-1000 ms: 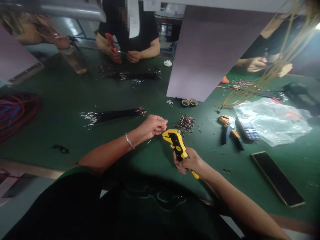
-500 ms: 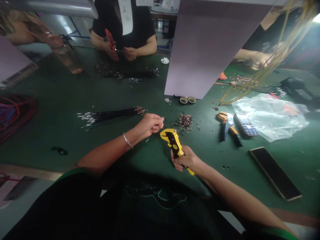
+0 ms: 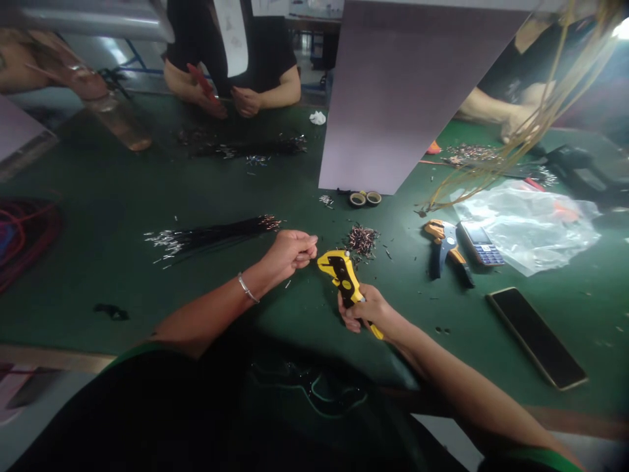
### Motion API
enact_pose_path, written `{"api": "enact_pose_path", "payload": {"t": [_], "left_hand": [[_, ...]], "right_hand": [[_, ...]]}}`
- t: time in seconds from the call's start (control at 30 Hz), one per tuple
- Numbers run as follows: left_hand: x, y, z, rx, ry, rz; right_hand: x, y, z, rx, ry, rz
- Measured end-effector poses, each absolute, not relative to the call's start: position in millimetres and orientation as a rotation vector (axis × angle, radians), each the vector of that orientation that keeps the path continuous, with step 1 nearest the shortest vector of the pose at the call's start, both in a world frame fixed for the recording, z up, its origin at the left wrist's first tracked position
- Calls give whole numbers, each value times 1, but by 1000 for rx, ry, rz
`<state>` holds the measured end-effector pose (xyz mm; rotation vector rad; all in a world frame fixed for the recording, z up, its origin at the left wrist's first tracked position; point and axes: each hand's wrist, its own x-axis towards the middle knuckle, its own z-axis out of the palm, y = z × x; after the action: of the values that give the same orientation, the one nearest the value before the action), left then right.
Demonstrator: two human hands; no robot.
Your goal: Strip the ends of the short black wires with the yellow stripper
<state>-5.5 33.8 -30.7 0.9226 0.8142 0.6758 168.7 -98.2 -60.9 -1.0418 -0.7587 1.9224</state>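
Yellow wire stripper [image 3: 343, 278] gripped in right hand [image 3: 366, 309], left hand [image 3: 289, 253] pinched closed (whatever it holds hidden)

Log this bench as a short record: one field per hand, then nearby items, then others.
left hand: fingers curled, any held item too small to tell; metal bracelet on wrist
right hand: grips yellow wire stripper
nearby: black wire bundle; metal terminal pile
rest: tape rolls; orange-blue stripper; keypad phone; smartphone; plastic bag
others: co-worker across the bench holds red-handled tool
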Motion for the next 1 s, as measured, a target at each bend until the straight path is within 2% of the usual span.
{"api": "enact_pose_path", "payload": {"t": [0.53, 1.0], "left_hand": [[-3, 33, -34, 921, 801, 636], [-4, 30, -33, 978, 780, 660]], "right_hand": [[172, -106, -42, -958, -820, 2020], [167, -117, -45, -1073, -874, 1928]]}}
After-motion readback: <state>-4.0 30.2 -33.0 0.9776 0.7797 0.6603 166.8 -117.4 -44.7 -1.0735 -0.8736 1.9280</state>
